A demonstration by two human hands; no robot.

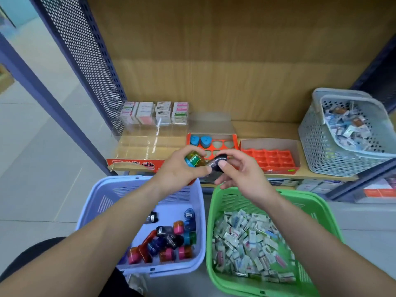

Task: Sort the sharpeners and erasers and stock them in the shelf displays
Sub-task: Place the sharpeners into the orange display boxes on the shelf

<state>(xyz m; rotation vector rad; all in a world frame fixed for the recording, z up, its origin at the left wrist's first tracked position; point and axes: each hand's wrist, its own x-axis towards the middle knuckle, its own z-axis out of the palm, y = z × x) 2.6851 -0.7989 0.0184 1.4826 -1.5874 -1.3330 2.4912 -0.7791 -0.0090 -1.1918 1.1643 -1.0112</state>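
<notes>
Sharpener stocking under way: I am gripping a yellow-and-green sharpener (194,160) in my left hand (182,170), fingers curled round it, while my right hand (242,176) is pinching a black sharpener (218,162) between thumb and fingertips. Both are hovering close together at the shelf (267,129) edge.

I judge I am sorting the pair by type. The next move is calling for a forward reach and careful seating in a matching empty slot.

Just beyond, an orange tray (235,144) is holding two blue sharpeners (200,140), and a red tray (272,158) is showing bare slots. Boxed erasers (154,112) are lining the back of a clear display (150,142).

Below my arms, a lavender basket (90,211) is holding loose sharpeners (169,239) and a green basket (321,209) is carrying wrapped erasers (246,243). A grey basket (317,146) of small packets is sitting at the shelf's right end.
</notes>
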